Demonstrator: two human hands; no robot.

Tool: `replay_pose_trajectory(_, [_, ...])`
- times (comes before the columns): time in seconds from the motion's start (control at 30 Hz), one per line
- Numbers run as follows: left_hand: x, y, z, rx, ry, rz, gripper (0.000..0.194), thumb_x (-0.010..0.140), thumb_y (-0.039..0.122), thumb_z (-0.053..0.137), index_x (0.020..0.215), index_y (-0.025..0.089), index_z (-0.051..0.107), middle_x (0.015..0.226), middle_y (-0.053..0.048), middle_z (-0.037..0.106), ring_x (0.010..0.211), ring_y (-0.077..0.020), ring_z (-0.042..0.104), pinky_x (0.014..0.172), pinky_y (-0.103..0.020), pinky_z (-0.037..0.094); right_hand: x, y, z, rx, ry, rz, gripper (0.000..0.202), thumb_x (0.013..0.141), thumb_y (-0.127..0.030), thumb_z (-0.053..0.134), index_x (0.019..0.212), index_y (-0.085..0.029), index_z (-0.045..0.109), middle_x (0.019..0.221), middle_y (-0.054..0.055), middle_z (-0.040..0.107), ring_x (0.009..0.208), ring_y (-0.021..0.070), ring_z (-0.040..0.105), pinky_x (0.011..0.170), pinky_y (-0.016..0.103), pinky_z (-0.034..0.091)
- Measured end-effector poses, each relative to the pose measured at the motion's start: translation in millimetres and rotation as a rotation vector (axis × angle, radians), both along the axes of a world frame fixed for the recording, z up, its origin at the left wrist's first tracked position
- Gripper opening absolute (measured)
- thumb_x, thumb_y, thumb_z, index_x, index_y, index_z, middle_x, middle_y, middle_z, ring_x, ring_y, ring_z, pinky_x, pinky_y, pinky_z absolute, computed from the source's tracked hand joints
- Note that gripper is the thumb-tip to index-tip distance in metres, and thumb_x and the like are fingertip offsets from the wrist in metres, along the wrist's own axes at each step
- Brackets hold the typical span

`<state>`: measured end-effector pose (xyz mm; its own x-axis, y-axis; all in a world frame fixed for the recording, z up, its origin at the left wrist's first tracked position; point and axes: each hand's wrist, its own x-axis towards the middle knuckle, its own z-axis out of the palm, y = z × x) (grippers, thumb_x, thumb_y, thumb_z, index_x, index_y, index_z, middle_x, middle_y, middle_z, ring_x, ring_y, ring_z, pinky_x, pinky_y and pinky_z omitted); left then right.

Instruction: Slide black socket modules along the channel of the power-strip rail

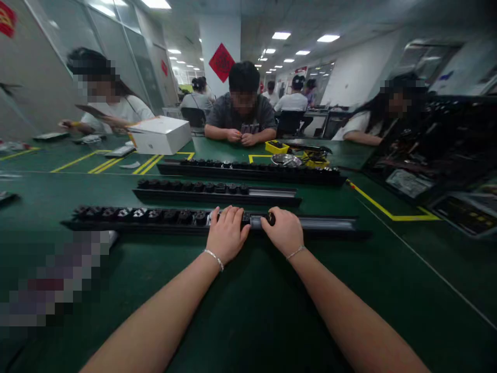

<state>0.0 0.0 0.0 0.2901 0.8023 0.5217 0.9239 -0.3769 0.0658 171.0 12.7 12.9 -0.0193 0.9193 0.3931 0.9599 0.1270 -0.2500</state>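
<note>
A long black rail (128,226) lies across the green table nearest to me, with a row of round black parts (170,215) along its left portion. My left hand (227,234) rests over the right end of this row, its fingers laid on the parts. Just to its right, my right hand (284,231) holds a small black part (271,218) between thumb and fingers at the rail's channel. Right of that hand, a bare pale strip (330,224) shows in the channel.
Two more black rails, a shorter one (217,197) and a longer one (252,173), lie beyond. Farther back are a white box (161,135), yellow trays (277,147) and a metal bowl (286,160). People sit around the table; dark equipment (438,150) stands right.
</note>
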Motion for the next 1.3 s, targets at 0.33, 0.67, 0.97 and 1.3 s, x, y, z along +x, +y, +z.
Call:
replay_pose_trajectory(0.33, [-1, 0, 1.8, -0.005, -0.006, -0.001, 0.044, 0.09, 0.04, 0.038, 0.123, 0.014, 0.051, 0.122, -0.012, 0.059, 0.119, -0.0263, 0.047, 0.108, -0.047, 0.021, 12, -1, 3.2, -0.082, 0.042, -0.078, 0.028, 0.081, -0.038, 0.049, 0.099, -0.02, 0.06, 0.097, 0.008, 0.067, 0.095, 0.0234, 0.058, 0.089, 0.037, 0.034])
replay_pose_trajectory(0.67, [-2, 1, 1.9, -0.006, -0.01, -0.011, 0.044, 0.09, 0.04, 0.038, 0.123, 0.015, 0.052, 0.122, -0.012, 0.059, 0.119, -0.0266, 0.048, 0.107, -0.047, 0.021, 26, -1, 2.8, -0.097, 0.055, -0.102, 0.029, 0.081, -0.038, 0.048, 0.098, -0.02, 0.061, 0.098, 0.008, 0.066, 0.096, 0.0232, 0.057, 0.09, 0.037, 0.036])
replay_pose_trajectory(0.97, [-2, 1, 1.6, -0.008, -0.015, -0.008, 0.043, 0.09, 0.04, 0.038, 0.122, 0.015, 0.052, 0.121, -0.011, 0.06, 0.118, -0.0264, 0.048, 0.108, -0.047, 0.021, 34, -2, 3.4, -0.087, 0.044, -0.111, 0.032, 0.08, -0.038, 0.049, 0.104, -0.019, 0.059, 0.1, 0.009, 0.066, 0.097, 0.0236, 0.058, 0.088, 0.037, 0.038])
replay_pose_trajectory(1.3, [-2, 0, 2.8, -0.008, -0.018, -0.009, 0.044, 0.09, 0.04, 0.037, 0.123, 0.015, 0.052, 0.121, -0.012, 0.06, 0.118, -0.0264, 0.048, 0.107, -0.047, 0.022, 36, -5, 3.1, -0.088, 0.068, -0.108, 0.034, 0.082, -0.035, 0.047, 0.11, -0.019, 0.056, 0.104, 0.009, 0.065, 0.101, 0.0243, 0.056, 0.092, 0.039, 0.036])
